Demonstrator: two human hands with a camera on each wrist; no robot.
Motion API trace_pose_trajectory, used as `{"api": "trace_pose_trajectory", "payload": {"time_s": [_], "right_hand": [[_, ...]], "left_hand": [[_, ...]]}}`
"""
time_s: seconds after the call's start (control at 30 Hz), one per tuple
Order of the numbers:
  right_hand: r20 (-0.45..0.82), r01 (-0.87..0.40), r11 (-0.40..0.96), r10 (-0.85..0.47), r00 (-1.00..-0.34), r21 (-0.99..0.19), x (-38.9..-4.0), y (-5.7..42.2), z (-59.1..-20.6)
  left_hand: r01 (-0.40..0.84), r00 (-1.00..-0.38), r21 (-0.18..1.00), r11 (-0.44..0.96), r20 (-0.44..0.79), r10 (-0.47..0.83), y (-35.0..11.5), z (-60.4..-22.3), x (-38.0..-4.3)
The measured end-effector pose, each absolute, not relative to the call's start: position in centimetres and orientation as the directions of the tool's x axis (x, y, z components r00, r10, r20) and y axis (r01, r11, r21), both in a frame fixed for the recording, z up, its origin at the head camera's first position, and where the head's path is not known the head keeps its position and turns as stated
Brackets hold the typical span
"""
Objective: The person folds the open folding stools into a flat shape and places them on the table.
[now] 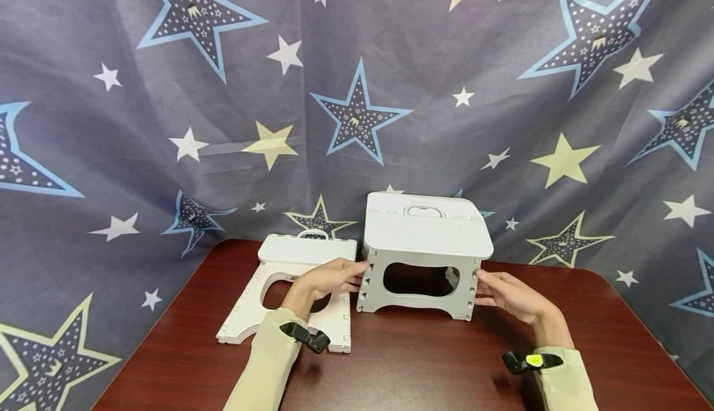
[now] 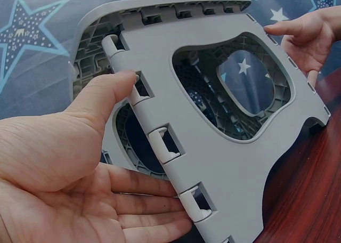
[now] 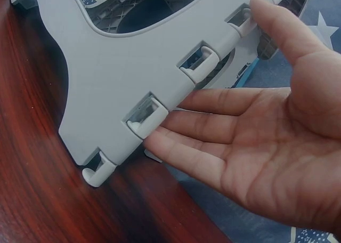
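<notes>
I see a white folding stool (image 1: 426, 231) standing opened up on the dark-red counter (image 1: 413, 367), squarely btwn both hands & abt equally near each, its long axis running left to right. L hand (image 1: 330, 276) pinches its left edge, R hand (image 1: 513, 296) its right, thumbs on the near side. Just left, partly hidden by the L forearm, lies a 2nd stool (image 1: 307, 251), folded flat, long axis near to far.

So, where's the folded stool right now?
In the head view, the folded stool lies on the table, left of the standing stool, partly hidden by the left hand.
</notes>
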State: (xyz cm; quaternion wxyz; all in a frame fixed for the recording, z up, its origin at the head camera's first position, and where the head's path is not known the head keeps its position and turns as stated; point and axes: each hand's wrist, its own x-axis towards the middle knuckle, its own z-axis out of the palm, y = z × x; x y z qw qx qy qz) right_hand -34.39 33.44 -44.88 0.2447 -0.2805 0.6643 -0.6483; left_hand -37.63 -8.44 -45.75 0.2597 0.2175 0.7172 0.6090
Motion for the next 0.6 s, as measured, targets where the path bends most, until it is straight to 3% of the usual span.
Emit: {"api": "trace_pose_trajectory", "payload": {"time_s": [0.6], "right_hand": [[0.055,-0.066,-0.012,-0.706,-0.706,-0.998,-34.57,33.54,-45.13]], "left_hand": [[0.005,-0.752,0.987,0.159,-0.101,0.652,-8.52,-45.66,-37.57]]}}
